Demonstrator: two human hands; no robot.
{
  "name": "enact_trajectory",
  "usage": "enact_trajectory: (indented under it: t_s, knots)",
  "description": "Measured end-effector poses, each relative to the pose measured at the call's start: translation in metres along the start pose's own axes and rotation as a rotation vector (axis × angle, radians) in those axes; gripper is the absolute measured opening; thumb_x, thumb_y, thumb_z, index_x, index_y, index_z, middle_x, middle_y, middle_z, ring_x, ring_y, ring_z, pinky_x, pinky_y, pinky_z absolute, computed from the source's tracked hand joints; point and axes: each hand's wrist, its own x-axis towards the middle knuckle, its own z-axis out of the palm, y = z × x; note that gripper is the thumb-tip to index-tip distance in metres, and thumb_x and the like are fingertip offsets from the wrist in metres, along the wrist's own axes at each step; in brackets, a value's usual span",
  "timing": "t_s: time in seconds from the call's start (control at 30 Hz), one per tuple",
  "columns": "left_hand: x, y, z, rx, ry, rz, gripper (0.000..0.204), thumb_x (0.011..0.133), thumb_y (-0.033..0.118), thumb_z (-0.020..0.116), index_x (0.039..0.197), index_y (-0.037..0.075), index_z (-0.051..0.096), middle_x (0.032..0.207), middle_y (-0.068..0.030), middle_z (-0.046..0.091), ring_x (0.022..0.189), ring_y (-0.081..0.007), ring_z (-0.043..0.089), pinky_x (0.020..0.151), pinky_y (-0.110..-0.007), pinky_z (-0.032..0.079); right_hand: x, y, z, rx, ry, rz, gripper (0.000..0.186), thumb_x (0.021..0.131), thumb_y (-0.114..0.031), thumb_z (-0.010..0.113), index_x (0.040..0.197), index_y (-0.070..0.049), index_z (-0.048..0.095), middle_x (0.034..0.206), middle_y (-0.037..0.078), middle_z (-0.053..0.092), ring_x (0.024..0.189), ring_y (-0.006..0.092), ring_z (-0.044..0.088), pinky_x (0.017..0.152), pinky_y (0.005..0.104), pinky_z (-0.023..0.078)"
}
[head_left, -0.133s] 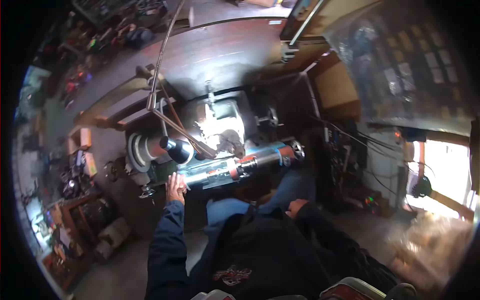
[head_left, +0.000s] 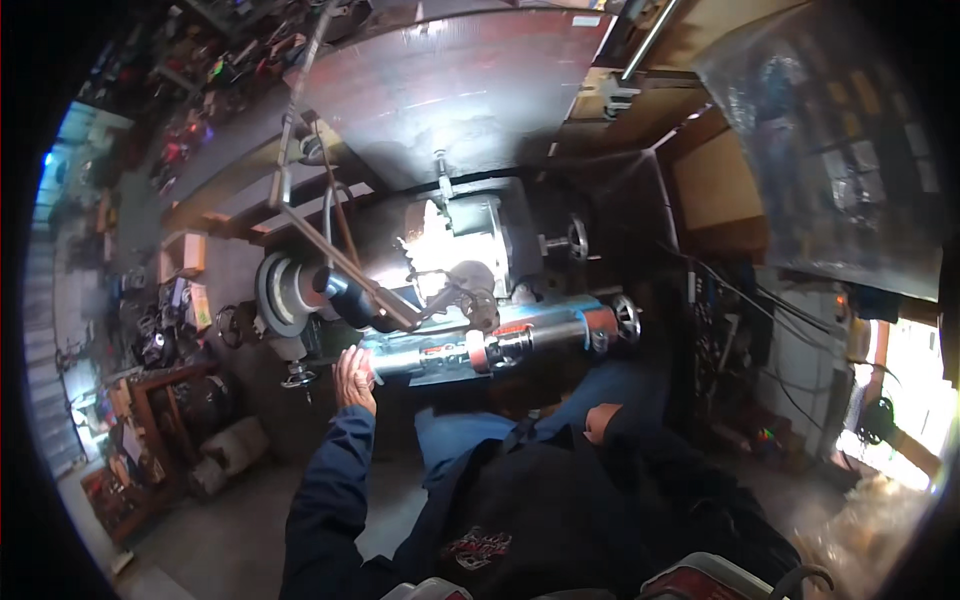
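Closest, along the lower edge, dark jacket (head_left: 510, 510) with a chest print too blurred to make out, and red-and-grey gear (head_left: 690, 582) cut off by the frame. Next, blue jeans (head_left: 450, 440), mostly hidden under the jacket. Right hand (head_left: 601, 422) low by the right thigh, partly covered by the cuff, fingers out of sight; impossible to tell how far open, or whether holding anything. Left hand (head_left: 355, 382) spread fairly flat, fingers extended, laid against the left end of a shiny metal cylinder (head_left: 400, 361) without closing around it. Cylinder lying crosswise along the near side of a dark machine (head_left: 520, 235), left tip hidden behind the fingers. Near the left hand, a small handwheel (head_left: 298, 377); at the far right end, a spoked handwheel (head_left: 627, 318). Beyond, a black lamp shade (head_left: 347, 295) partly screened by a jointed arm (head_left: 340, 255), and machine details washed out by glare. Farther back, a reddish panel (head_left: 450, 80), top cut off; at right, a clear plastic sheet (head_left: 850, 170), contents behind it indistinct.
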Motion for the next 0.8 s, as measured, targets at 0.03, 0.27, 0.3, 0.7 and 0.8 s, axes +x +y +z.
enact_trajectory:
  t_s: [0.03, 0.27, 0.3, 0.7, 0.8]
  knots:
    - [0.003, 0.003, 0.015, -0.021, 0.115, 0.01, 0.051, 0.107, 0.039, 0.025, 0.136, 0.009, 0.055, 0.145, -0.0127, 0.051, 0.137, -0.0334, 0.044, 0.116, -0.05, 0.026, 0.023, 0.014, 0.002, -0.024, -0.037, -0.072, 0.037, 0.09, -0.039, 0.061, 0.102, -0.007, 0.074, 0.099, 0.017, 0.072, 0.095, 0.0356, 0.068, 0.085, 0.0455, 0.051]
    - [0.018, 0.021, 0.035, -0.043, 0.455, 0.128, 0.04, 0.104, 0.025, 0.036, 0.12, 0.001, 0.063, 0.126, -0.016, 0.064, 0.118, -0.0344, 0.059, 0.108, -0.046, 0.038, 0.186, 0.067, 0.017, -0.143, -0.102, -0.3, 0.061, 0.087, -0.058, 0.059, 0.115, -0.006, 0.071, 0.112, 0.022, 0.069, 0.108, 0.0392, 0.064, 0.095, 0.0436, 0.049]
    - [0.021, 0.023, 0.04, -0.058, 0.488, 0.147, 0.038, 0.104, 0.023, 0.037, 0.118, 0.0, 0.064, 0.124, -0.0166, 0.064, 0.116, -0.0352, 0.06, 0.106, -0.045, 0.041, 0.2, 0.074, 0.021, -0.166, -0.098, -0.311, 0.061, 0.087, -0.058, 0.059, 0.115, -0.006, 0.071, 0.112, 0.022, 0.069, 0.108, 0.0392, 0.064, 0.095, 0.0436, 0.049]
    - [0.045, 0.012, 0.095, -0.331, 1.031, 0.031, 0.019, 0.093, 0.021, 0.067, 0.097, 0.002, 0.069, 0.109, -0.0119, 0.072, 0.102, -0.0283, 0.066, 0.09, -0.038, 0.052, 0.088, 0.081, 0.052, 0.235, 1.439, -0.63, 0.026, 0.09, -0.012, 0.065, 0.115, -0.006, 0.063, 0.088, 0.015, 0.066, 0.079, 0.0303, 0.068, 0.069, 0.0383, 0.054]
    - [0.038, 0.004, 0.091, -0.222, 0.966, -0.039, 0.022, 0.094, 0.024, 0.067, 0.102, 0.004, 0.068, 0.11, -0.012, 0.071, 0.101, -0.0292, 0.067, 0.09, -0.038, 0.052, 0.06, 0.104, 0.042, 0.086, 1.891, -0.475, 0.027, 0.091, -0.01, 0.061, 0.117, 0.001, 0.06, 0.094, 0.013, 0.06, 0.083, 0.026, 0.061, 0.073, 0.0366, 0.05]
